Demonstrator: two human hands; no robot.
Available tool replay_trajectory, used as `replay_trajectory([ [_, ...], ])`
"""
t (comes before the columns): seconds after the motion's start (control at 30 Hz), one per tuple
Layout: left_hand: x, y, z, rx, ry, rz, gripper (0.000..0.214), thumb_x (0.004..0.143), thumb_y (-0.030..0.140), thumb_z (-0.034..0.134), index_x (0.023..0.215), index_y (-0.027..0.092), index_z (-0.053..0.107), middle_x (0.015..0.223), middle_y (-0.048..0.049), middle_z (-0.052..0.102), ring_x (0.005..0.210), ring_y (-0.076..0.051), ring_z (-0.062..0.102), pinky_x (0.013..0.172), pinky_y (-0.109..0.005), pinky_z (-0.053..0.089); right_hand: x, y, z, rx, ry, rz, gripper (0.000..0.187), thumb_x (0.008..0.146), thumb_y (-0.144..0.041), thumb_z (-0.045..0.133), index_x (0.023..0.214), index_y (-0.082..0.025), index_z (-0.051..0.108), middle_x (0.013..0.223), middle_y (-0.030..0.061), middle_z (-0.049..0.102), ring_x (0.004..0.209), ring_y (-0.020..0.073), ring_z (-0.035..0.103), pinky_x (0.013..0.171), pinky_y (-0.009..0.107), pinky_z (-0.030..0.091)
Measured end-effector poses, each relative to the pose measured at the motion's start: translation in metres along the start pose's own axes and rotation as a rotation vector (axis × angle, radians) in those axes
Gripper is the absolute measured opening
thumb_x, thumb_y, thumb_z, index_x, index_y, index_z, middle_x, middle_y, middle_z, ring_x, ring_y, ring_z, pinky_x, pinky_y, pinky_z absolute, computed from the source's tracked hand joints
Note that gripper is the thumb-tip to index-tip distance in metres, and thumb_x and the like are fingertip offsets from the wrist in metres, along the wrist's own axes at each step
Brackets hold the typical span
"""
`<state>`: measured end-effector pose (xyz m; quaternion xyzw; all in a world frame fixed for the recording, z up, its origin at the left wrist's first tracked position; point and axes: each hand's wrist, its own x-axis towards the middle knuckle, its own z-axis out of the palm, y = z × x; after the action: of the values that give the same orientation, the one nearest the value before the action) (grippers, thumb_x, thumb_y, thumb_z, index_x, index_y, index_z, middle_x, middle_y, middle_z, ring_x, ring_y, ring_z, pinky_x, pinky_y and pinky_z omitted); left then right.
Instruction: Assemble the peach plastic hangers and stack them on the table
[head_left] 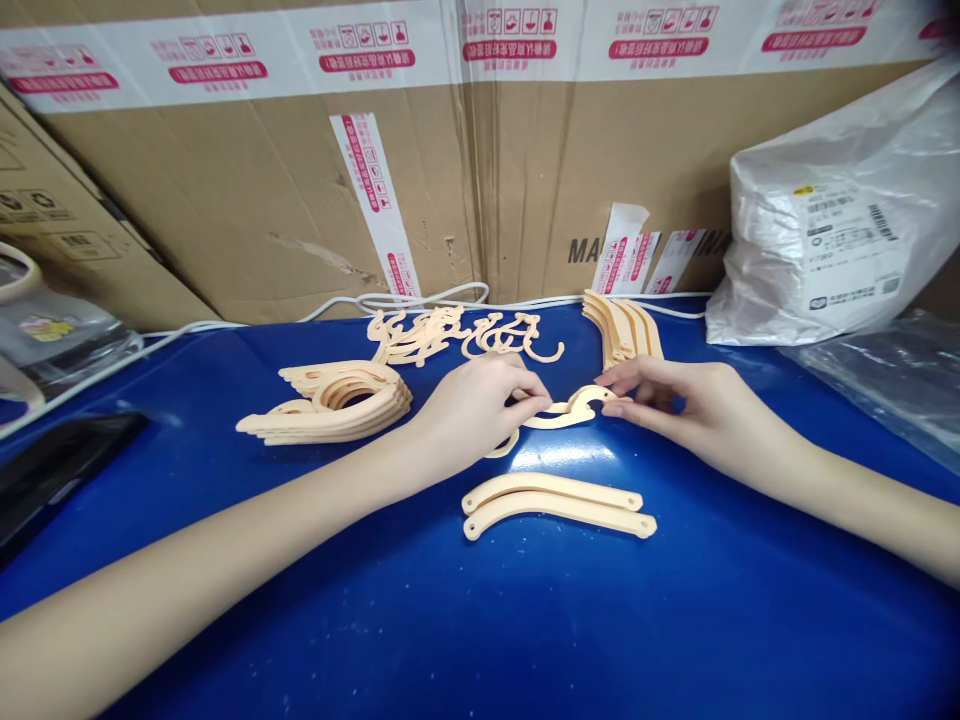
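Between my two hands is a flat, curved cream plastic piece [564, 414] that looks like part of a clothes hanger. My left hand [491, 400] pinches its left end, thumb and fingertips together. At the other end, by a small hole, my right hand [660, 400] grips it between thumb and fingers. Another cream piece [504, 445] shows partly from under my left hand. Two long curved cream arms [559, 503], with holes at their ends, lie side by side closer to me.
Left of my hands sits a stack of cream hanger parts [330, 420]. Small cream hooks [517, 333] lie in a loose pile behind. More curved arms [622, 330] stand beyond my right hand. A black phone-like object [60, 480], white cable [420, 298], cardboard box [285, 200] and plastic-wrapped parcel [832, 220] surround the blue surface [480, 620].
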<state>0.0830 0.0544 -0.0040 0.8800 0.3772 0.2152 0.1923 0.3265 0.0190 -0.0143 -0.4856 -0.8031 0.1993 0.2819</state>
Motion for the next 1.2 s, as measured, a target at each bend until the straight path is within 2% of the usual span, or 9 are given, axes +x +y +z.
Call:
replay_trajectory([
  [0.1, -0.0007, 0.0004, 0.0002, 0.026, 0.005, 0.004, 0.011, 0.088, 0.016, 0.062, 0.085, 0.019, 0.072, 0.085, -0.0006, 0.069, 0.084, -0.017, 0.061, 0.075, -0.030, 0.042, -0.0013, -0.0005, 0.0005, -0.241, 0.020, -0.129, 0.025, 0.093, -0.040, 0.055, 0.105, -0.022, 0.067, 0.077, 0.0009, 0.065, 0.065, 0.0148, 0.059, 0.060, 0.028, 0.046],
  [0.27, 0.0006, 0.0016, -0.0001, 0.065, 0.024, -0.015, 0.010, 0.087, 0.018, 0.063, 0.080, 0.019, 0.070, 0.079, -0.0002, 0.068, 0.079, -0.017, 0.059, 0.073, -0.031, 0.041, -0.0023, 0.0001, 0.0018, -0.485, 0.121, -0.273, 0.021, 0.095, -0.032, 0.051, 0.104, -0.020, 0.065, 0.097, 0.0055, 0.068, 0.086, 0.0192, 0.065, 0.071, 0.030, 0.050],
  [0.43, 0.0042, 0.0017, -0.0009, 0.078, 0.024, -0.016, 0.010, 0.086, 0.020, 0.063, 0.079, 0.018, 0.070, 0.081, -0.0016, 0.069, 0.083, -0.018, 0.059, 0.077, -0.033, 0.042, -0.0038, -0.0034, -0.0003, -0.643, 0.163, -0.410, 0.020, 0.096, -0.027, 0.050, 0.102, -0.018, 0.066, 0.094, 0.0051, 0.070, 0.087, 0.0198, 0.065, 0.072, 0.031, 0.050],
  [0.57, 0.0043, 0.0045, -0.0035, 0.048, -0.004, 0.007, 0.011, 0.088, 0.027, 0.065, 0.084, 0.019, 0.071, 0.083, -0.0007, 0.070, 0.082, -0.017, 0.061, 0.074, -0.031, 0.043, -0.0031, -0.0043, 0.0024, -0.692, 0.144, -0.440, 0.021, 0.097, -0.027, 0.049, 0.096, -0.018, 0.067, 0.090, 0.0056, 0.070, 0.084, 0.0199, 0.065, 0.071, 0.032, 0.049],
  [0.7, 0.0031, 0.0058, -0.0065, 0.116, -0.041, 0.062, 0.007, 0.085, 0.023, 0.068, 0.081, 0.019, 0.072, 0.084, -0.0016, 0.071, 0.088, -0.020, 0.061, 0.081, -0.033, 0.043, -0.0016, -0.0052, 0.0061, -0.775, 0.152, -0.469, 0.022, 0.097, -0.028, 0.050, 0.092, -0.019, 0.069, 0.089, 0.0057, 0.072, 0.084, 0.0216, 0.065, 0.072, 0.034, 0.048],
  [0.9, 0.0029, 0.0027, -0.0058, 0.155, -0.037, 0.096, 0.006, 0.086, 0.022, 0.068, 0.082, 0.019, 0.072, 0.087, -0.0021, 0.072, 0.091, -0.021, 0.061, 0.085, -0.034, 0.044, -0.0015, -0.0034, 0.0050, -0.718, 0.140, -0.474, 0.021, 0.096, -0.027, 0.051, 0.100, -0.020, 0.070, 0.102, 0.0051, 0.071, 0.092, 0.0208, 0.063, 0.078, 0.034, 0.047],
  [1.2, 0.0019, 0.0037, -0.0023, 0.222, -0.010, 0.133, 0.008, 0.089, 0.023, 0.065, 0.085, 0.018, 0.070, 0.089, -0.0017, 0.071, 0.093, -0.021, 0.060, 0.086, -0.036, 0.040, -0.0025, 0.0027, 0.0048, -0.771, 0.126, -0.454, 0.025, 0.099, -0.028, 0.046, 0.105, -0.021, 0.069, 0.107, 0.0044, 0.072, 0.093, 0.0216, 0.065, 0.076, 0.035, 0.045],
])
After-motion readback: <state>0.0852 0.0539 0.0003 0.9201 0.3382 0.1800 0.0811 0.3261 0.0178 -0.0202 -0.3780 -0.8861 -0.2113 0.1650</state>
